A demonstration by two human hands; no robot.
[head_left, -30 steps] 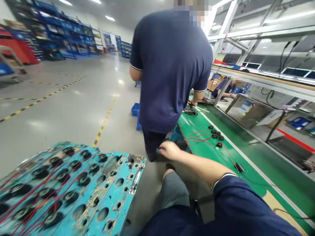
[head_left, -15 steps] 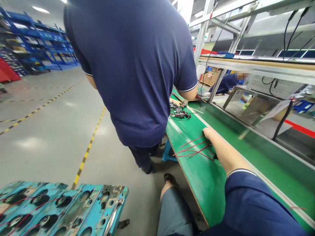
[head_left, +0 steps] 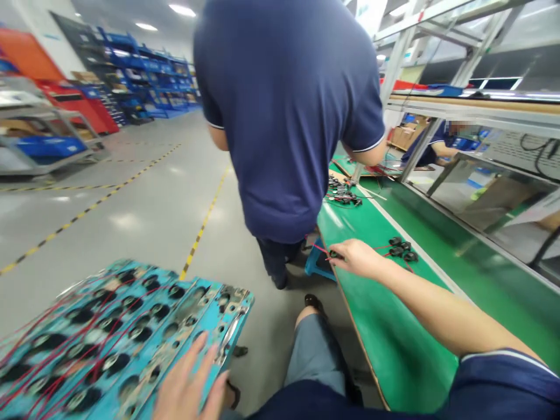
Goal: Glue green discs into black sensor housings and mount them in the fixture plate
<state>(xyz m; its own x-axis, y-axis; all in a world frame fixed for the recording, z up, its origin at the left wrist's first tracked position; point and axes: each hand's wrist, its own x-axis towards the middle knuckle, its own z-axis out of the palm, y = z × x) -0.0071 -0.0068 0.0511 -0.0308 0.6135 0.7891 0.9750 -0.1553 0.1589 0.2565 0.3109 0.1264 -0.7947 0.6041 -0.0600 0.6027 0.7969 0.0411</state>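
Observation:
My right hand (head_left: 356, 258) is over the left edge of the green workbench (head_left: 371, 315), its fingers pinched on a small black part (head_left: 336, 255) with red wires that trail over the edge. Behind it, several black round parts (head_left: 403, 249) with red wires lie on the bench. At the lower left, my left hand (head_left: 190, 382) is spread above or on the right side of a blue fixture plate (head_left: 196, 300); I cannot tell whether it touches. Rows of black round parts (head_left: 114, 363) with red wires sit in the plate's holes.
A person in a navy shirt (head_left: 284, 116) stands close ahead, back turned, at the left of the bench. A pile of black parts (head_left: 345, 195) lies farther along it. A blue stool (head_left: 319, 262) is under the edge. Metal framing (head_left: 406, 99) rises on the right.
The view has swung left. My right hand has moved from the wired parts to the bench's left edge, now with a black part in it. My left hand has appeared over the fixture plate.

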